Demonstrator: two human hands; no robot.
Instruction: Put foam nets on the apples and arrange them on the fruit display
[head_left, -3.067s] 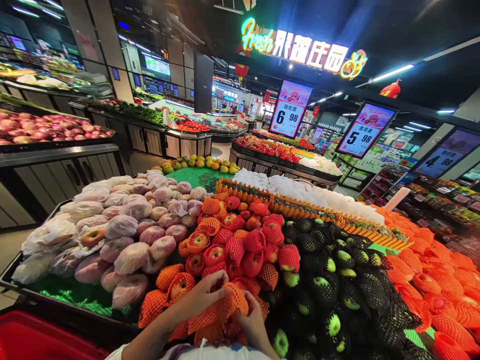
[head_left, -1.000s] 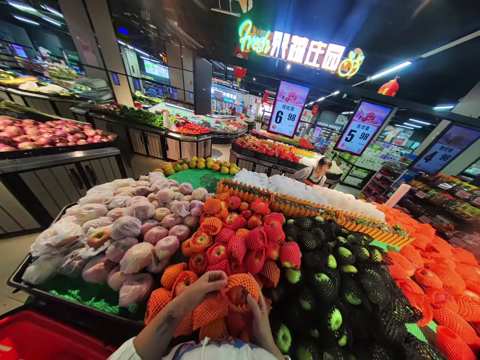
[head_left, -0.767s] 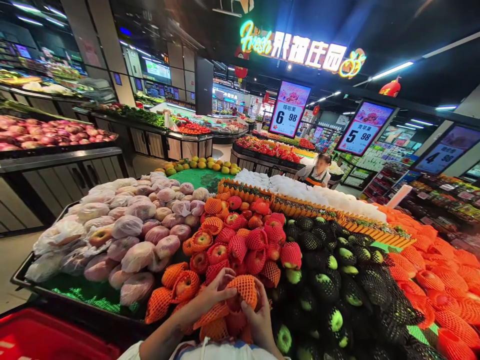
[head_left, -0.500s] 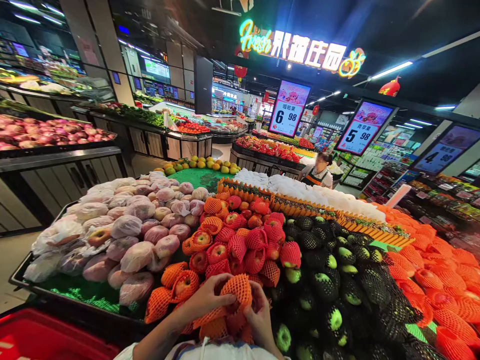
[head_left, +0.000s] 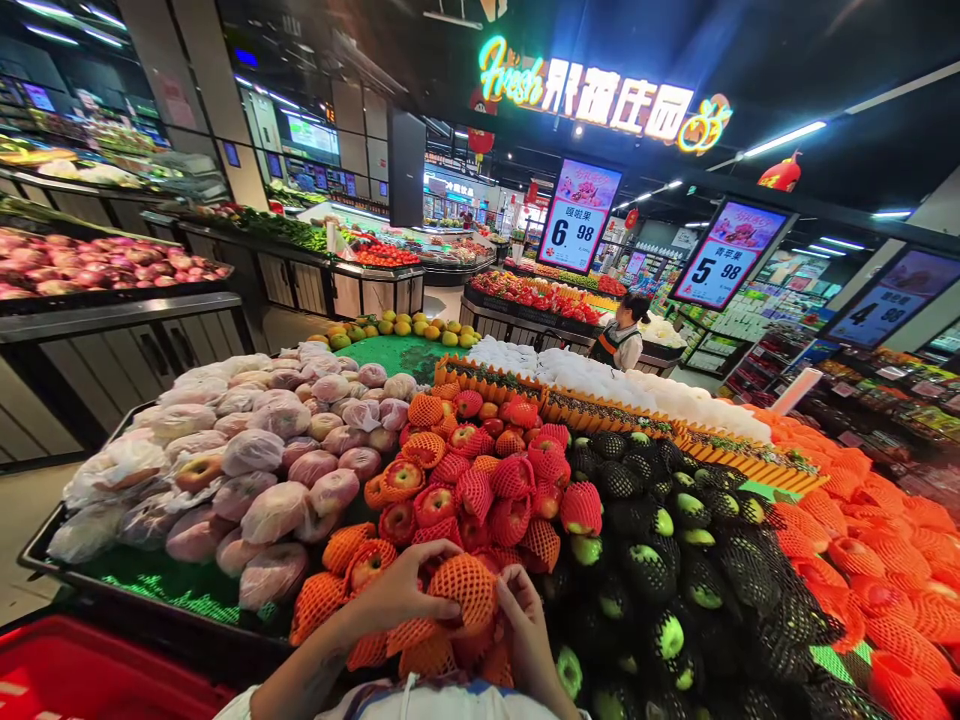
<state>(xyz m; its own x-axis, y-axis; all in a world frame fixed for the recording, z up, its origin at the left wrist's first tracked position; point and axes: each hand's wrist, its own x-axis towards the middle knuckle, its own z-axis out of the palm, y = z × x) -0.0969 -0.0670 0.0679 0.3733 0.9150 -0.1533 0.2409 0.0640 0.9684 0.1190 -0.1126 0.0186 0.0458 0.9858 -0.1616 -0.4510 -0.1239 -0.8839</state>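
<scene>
An apple in an orange foam net (head_left: 466,592) is held between both hands, low over the heap and close to my body. My left hand (head_left: 401,595) grips its left side, thumb in front and fingers behind. My right hand (head_left: 523,625) pinches at the right edge of the net, fingers bent. Below lie more apples in orange nets (head_left: 427,657), partly hidden by the hands. Just beyond are red apples in pink nets (head_left: 512,520). Green apples in black nets (head_left: 667,560) lie to the right of my right hand.
Plastic-wrapped apples (head_left: 274,510) fill the display's left side. A yellow divider (head_left: 600,412) runs behind the netted fruit, with white-wrapped fruit (head_left: 570,370) beyond. Orange-netted fruit (head_left: 892,560) lies at far right. A red basket (head_left: 97,670) is at lower left. A person (head_left: 621,335) stands behind the display.
The netted apple has shifted slightly left and turned, showing a rounder, fuller net. My right hand has moved to its right edge. The person behind has turned their head away.
</scene>
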